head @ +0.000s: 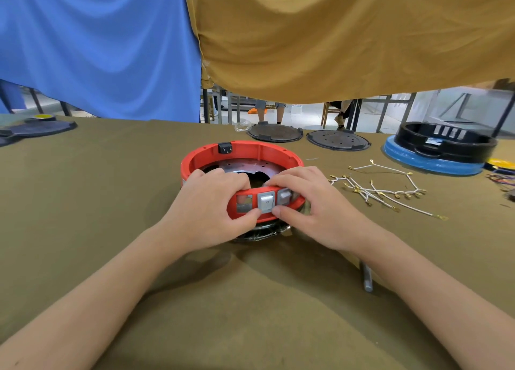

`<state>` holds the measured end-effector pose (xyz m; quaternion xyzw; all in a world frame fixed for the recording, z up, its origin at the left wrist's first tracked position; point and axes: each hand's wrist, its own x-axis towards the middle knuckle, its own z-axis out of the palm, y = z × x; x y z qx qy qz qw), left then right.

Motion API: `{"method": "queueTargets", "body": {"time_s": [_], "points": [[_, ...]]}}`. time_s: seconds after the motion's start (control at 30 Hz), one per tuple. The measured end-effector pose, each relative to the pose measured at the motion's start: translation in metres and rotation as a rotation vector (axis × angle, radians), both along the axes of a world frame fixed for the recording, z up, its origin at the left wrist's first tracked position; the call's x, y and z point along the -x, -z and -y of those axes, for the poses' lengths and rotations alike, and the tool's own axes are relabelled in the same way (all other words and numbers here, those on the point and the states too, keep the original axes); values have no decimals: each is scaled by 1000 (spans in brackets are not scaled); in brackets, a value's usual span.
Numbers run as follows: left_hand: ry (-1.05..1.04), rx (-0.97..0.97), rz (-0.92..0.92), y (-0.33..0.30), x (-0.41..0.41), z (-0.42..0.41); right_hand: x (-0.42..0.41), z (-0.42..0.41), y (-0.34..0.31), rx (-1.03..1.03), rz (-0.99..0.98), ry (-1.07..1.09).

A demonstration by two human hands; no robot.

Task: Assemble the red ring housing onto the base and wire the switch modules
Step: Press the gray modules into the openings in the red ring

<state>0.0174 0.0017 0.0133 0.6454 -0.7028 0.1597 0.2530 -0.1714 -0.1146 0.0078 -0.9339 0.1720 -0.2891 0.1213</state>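
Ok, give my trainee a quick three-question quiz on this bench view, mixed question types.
1. True or false: both hands grip the near side of the red ring housing.
2. The loose white wires lie on which side of the housing? A) the person's left B) the person's right
3. Fill in: the middle slot of the near face holds a grey ____.

Key:
1. True; left hand, right hand.
2. B
3. switch

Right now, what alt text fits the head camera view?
Two hands grip the near side of a red ring on a table: left hand beside an empty slot, right hand at two grey switches. White wires lie right.
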Motion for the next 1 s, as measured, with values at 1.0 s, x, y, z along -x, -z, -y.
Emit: {"method": "queueTargets", "body": {"time_s": [1.0], "points": [[168,46,-66,1,-10,-1,33,22,-12,-423,505,311]]}}
